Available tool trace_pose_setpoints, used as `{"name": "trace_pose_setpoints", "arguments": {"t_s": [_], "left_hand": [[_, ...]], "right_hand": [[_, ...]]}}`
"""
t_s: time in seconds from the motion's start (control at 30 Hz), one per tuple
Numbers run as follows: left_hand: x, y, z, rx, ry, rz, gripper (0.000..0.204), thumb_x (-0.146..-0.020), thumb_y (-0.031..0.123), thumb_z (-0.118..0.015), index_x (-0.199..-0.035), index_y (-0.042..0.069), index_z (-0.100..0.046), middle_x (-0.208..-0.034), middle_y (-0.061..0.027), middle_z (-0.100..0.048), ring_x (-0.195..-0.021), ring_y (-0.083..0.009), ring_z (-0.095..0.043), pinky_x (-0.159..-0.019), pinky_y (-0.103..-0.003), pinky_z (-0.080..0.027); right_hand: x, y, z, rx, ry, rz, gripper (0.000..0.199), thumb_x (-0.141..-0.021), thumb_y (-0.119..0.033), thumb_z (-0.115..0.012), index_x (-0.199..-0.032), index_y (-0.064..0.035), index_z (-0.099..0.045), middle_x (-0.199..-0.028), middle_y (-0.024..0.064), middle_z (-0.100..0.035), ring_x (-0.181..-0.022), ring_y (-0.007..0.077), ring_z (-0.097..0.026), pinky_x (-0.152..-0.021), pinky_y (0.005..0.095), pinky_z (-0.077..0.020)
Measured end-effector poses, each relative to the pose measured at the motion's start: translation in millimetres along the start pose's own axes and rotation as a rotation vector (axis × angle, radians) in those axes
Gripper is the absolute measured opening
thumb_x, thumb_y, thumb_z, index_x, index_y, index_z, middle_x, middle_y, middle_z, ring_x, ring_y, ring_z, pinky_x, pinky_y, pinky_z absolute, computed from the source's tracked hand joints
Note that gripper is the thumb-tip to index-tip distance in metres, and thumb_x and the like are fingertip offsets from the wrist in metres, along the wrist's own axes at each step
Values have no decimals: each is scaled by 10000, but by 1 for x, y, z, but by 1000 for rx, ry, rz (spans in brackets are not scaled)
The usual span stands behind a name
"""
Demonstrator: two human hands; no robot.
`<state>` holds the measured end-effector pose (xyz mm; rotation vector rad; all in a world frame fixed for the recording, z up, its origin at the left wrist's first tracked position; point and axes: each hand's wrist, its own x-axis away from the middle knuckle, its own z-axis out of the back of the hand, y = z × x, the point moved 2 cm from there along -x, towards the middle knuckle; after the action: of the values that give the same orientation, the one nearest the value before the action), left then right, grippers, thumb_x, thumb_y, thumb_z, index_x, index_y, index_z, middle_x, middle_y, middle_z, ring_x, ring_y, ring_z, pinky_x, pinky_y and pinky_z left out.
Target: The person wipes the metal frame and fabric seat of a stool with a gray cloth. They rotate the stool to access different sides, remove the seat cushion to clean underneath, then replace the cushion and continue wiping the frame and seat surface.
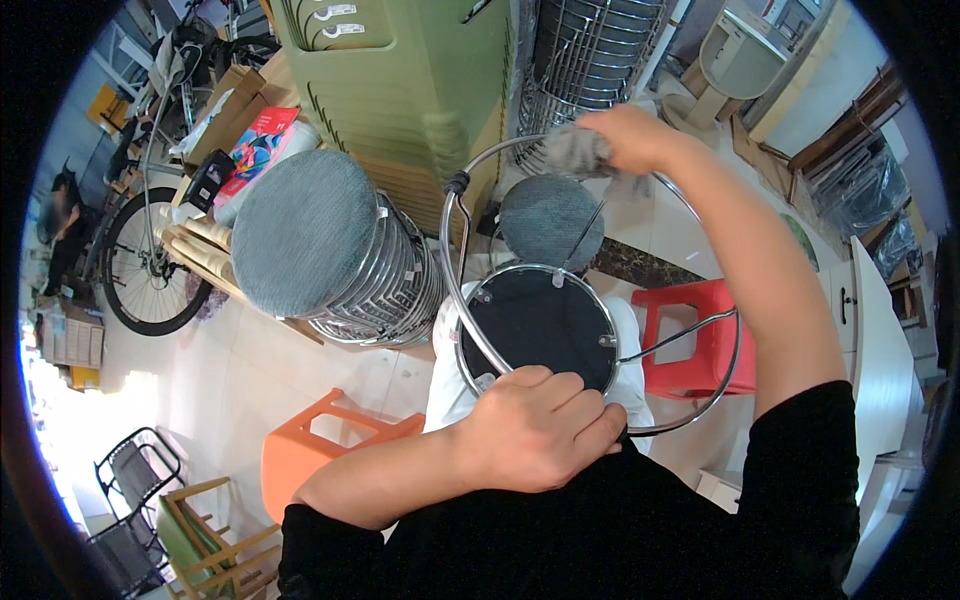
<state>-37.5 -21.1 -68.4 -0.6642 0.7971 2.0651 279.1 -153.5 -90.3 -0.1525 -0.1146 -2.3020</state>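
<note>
Over on the left, a stack of grey-cushioned chrome stools (303, 240) stands beside the action, and just right of it here comes the chrome hoop (446, 240) of the stool in hand, a black collar (457, 183) on its upper left. Inside that curve sits the black seat underside (535, 318), bottom up over the white-trousered lap (447, 375), and right at its near edge is the left grip (545, 430), fingers curled down tight on the near arc of the hoop. Now look across: straight out from that fist, a touch to the right, the grey cloth (577, 151) lies on the far arc, and the right grip (632, 140) has it bunched under the fingers; whether they close round the tube beneath, I cannot tell. That's the key line, near arc to far arc, hands on opposite sides, right one nearer the cloth, left one nearer the seat. Farther right, the hoop's free side curves in front of a red plastic stool (735, 350).
</note>
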Motion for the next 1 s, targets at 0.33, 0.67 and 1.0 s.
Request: {"name": "trace_pose_setpoints", "arguments": {"t_s": [0.33, 0.67, 1.0], "left_hand": [[-6, -5, -11, 10, -18, -62, 245, -693, 240, -744, -858, 73, -676, -628, 44, -475, -533, -95, -474, -433, -239, -321], [-3, 1, -10, -8, 4, -37, 277, -686, 224, -736, -890, 53, -660, -653, 33, -483, -561, -99, -487, -450, -242, -344], [-8, -2, -5, -23, -107, -43, 316, -712, 212, -719, -963, 28, -660, -705, 12, -529, -612, -115, -525, -533, -248, -424]], "right_hand": [[-4, -41, -1, -170, 336, 332, 536, -686, 20, -649, -1207, -87, -584, -1169, 129, -640, -1093, 327, -605, -878, 426, -513], [-11, -49, 3, 152, 171, 88, 516, -703, -27, -679, -1207, -107, -600, -1153, 118, -655, -1063, 328, -620, -862, 420, -527], [60, -181, 52, -561, 399, 430, 585, -722, -185, -760, -1247, -60, -536, -1110, 173, -615, -999, 379, -606, -852, 429, -502]]}}
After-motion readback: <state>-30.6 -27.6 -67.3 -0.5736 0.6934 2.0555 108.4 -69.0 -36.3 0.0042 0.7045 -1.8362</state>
